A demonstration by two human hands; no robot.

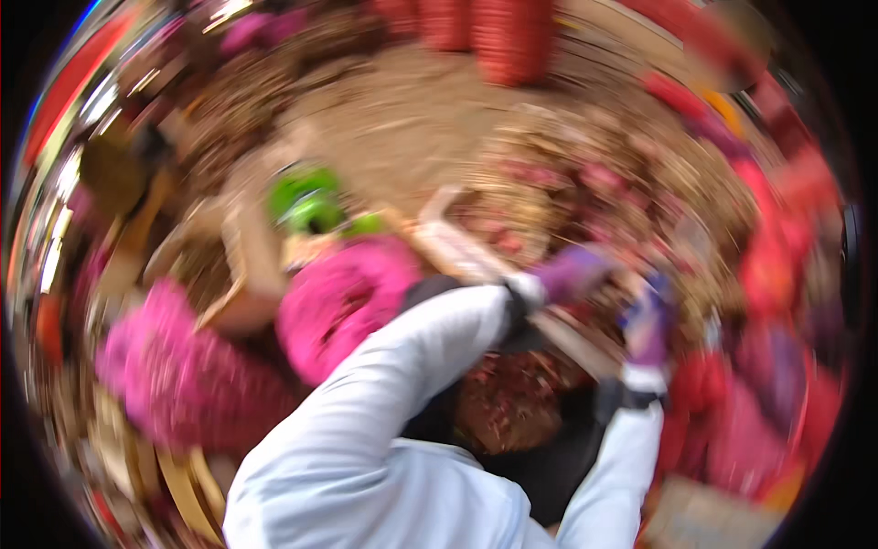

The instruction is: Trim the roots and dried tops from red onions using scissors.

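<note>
My left hand point(572, 273), in a purple glove, reaches in from the left over the near side of a heap of dry stalks and small reddish bulbs point(535, 174). Close beside it is my right hand point(648, 320), gloved in purple and blue, with its fingers pointing toward the heap. Motion smears the fingers of both hands, so whether they hold anything cannot be made out. A pale tray-like frame point(466, 247) borders the heap and passes under my left wrist. Reddish brown bits point(521, 393) lie below, between my forearms.
Bright pink net bundles point(352, 297) lie at my left, near a green round object point(306, 201) and a tan container point(251, 247). Tall red net sacks point(512, 41) stand at the far side. Red and pink bags point(722, 412) crowd my right.
</note>
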